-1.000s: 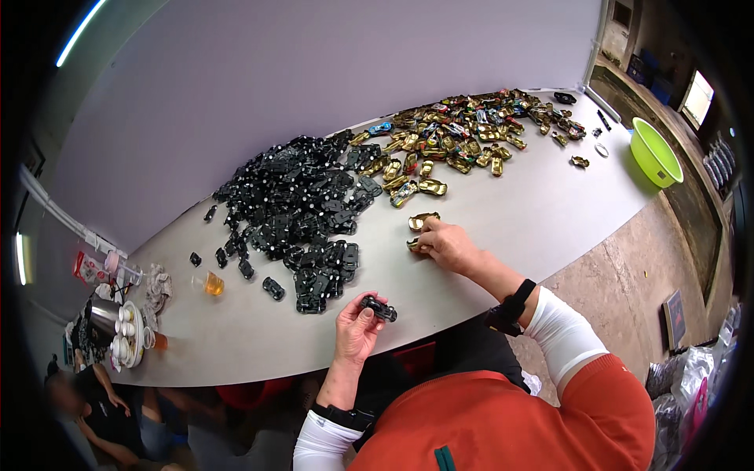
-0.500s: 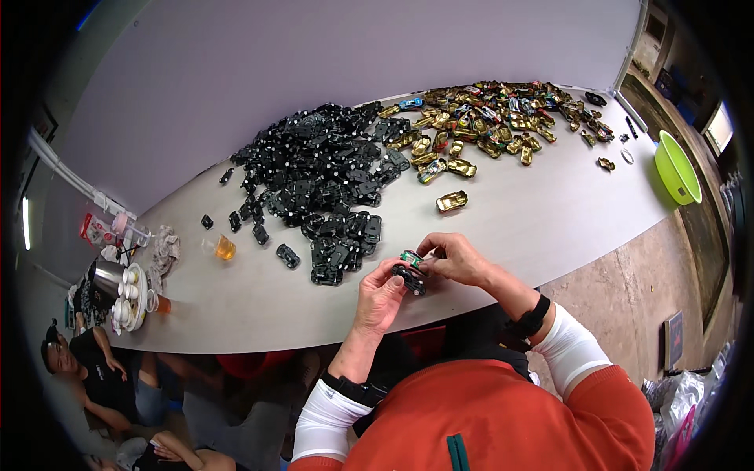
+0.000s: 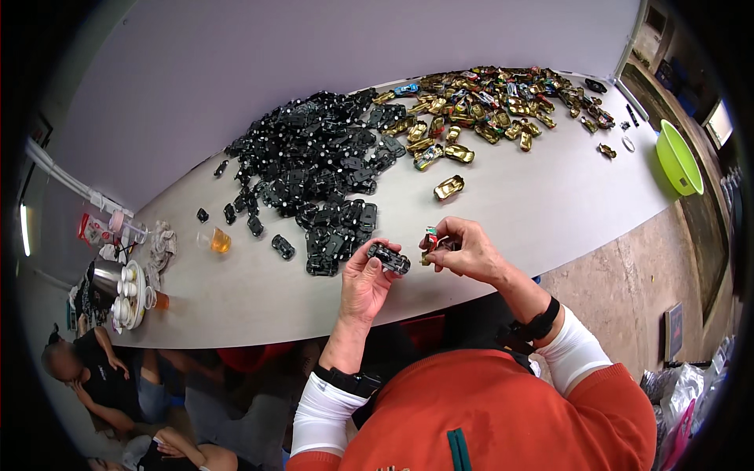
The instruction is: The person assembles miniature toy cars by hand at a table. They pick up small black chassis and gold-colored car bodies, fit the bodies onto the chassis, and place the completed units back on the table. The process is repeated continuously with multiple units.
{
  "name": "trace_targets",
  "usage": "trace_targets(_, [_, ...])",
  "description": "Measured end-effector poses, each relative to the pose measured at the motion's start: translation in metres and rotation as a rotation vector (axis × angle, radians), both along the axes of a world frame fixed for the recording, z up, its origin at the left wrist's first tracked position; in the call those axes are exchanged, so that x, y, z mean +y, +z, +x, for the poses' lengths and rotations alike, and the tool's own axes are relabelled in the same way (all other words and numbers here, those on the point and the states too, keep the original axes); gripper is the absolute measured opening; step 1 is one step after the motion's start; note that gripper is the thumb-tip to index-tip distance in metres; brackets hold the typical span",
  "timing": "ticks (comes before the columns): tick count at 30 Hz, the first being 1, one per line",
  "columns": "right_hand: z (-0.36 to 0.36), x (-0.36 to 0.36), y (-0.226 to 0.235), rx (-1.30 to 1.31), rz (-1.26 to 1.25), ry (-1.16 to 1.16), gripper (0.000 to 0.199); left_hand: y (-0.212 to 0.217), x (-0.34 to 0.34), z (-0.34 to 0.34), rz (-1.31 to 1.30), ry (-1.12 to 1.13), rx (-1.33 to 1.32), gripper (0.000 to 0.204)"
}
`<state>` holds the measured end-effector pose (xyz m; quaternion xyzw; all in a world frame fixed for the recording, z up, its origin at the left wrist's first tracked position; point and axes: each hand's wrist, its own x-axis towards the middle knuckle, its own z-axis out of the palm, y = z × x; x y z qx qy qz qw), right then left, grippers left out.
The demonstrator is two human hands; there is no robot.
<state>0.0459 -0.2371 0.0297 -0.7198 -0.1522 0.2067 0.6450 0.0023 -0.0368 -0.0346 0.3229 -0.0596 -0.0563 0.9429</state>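
Near the table's front edge, my left hand is closed on a black toy car chassis, held lengthwise by thumb and fingers. Just to its right, my right hand pinches a small toy car body in red, green and white, partly covered by the fingers. A gap separates the two parts. Ahead of my hands a single gold toy car body lies on the table. Farther back are a heap of black toy car chassis on the left and a pile of gold and coloured car bodies on the right.
On the left stand a plastic cup of amber drink, a crumpled cloth and a tray with white cups. A green basin sits at the table's right end. A person in black sits lower left.
The chassis and the coloured body, close together before, are now apart. My right hand has moved a little right with the body; my left has turned the chassis and shifted slightly left.
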Motion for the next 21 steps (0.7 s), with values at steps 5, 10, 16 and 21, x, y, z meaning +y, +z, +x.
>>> trace_targets(5, [-0.007,0.002,-0.002,0.019,0.063,0.016,0.023,0.002,-0.006,-0.001,0.142,0.11,-0.004,0.032])
trace_targets(10, [-0.009,0.005,-0.016,-0.035,0.171,0.038,0.034,0.004,-0.009,-0.002,0.24,0.116,-0.049,0.036])
trace_targets(16, [-0.011,0.003,-0.011,-0.084,0.129,0.057,0.035,0.006,-0.009,-0.003,0.26,0.119,-0.048,0.037])
trace_targets(21, [-0.013,0.003,-0.01,-0.129,0.087,0.047,0.034,0.007,-0.011,-0.003,0.257,0.118,-0.035,0.037])
